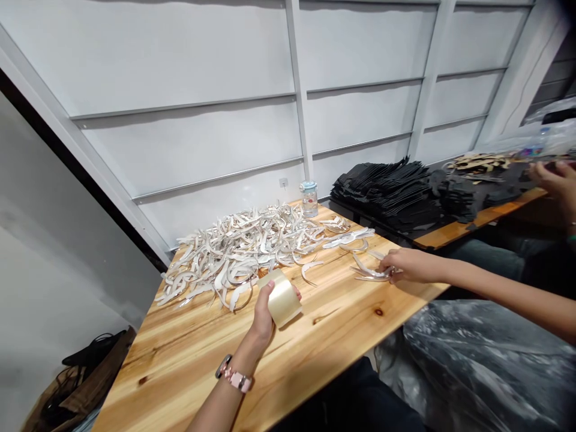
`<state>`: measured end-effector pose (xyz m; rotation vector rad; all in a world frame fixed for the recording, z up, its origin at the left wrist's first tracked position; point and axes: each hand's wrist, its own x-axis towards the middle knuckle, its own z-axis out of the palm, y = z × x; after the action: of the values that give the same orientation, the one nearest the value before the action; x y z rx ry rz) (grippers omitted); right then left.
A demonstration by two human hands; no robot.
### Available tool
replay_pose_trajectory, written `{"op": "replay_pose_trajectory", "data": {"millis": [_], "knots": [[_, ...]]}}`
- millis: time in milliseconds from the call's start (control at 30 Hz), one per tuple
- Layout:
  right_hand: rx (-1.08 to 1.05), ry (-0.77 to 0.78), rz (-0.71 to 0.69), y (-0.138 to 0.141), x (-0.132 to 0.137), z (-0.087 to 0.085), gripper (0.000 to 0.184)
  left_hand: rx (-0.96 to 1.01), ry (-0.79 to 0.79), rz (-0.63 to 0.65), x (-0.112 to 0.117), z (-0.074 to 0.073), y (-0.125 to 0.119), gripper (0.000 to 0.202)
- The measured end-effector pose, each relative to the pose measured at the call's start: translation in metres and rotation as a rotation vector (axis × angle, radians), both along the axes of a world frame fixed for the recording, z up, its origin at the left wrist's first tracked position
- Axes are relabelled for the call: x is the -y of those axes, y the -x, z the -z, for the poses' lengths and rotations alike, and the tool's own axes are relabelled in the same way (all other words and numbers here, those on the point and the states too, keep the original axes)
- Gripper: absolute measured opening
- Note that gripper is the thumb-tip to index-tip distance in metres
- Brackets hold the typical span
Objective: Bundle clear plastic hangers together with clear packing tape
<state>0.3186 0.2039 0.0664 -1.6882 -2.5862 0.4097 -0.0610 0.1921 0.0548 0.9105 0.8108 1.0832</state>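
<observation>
My left hand, with a watch on a pink band at the wrist, is wrapped round a wide roll of clear tape just over the wooden table. Out to the right, my right hand is closed on some curved whitish strips at the table's right edge. Its fingertips are partly hidden. A large heap of similar curved strips covers the back of the table. One loose strip lies between the heap and my right hand, and flatter strips lie behind.
A clear bottle with a blue lid stands at the back of the wooden table. Stacked black sheets fill the neighbouring table. At far right shows another person's hand. Dark plastic sheeting lies below right.
</observation>
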Motion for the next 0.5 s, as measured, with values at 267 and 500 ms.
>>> {"op": "replay_pose_trajectory", "data": {"millis": [267, 500], "knots": [[0.009, -0.004, -0.017, -0.010, -0.007, -0.002, 0.036, -0.004, -0.018, 0.025, 0.001, 0.000, 0.000, 0.050], [-0.106, 0.080, -0.091, -0.010, -0.014, -0.004, 0.036, 0.008, -0.010, 0.025, 0.000, -0.001, 0.000, 0.049]]}}
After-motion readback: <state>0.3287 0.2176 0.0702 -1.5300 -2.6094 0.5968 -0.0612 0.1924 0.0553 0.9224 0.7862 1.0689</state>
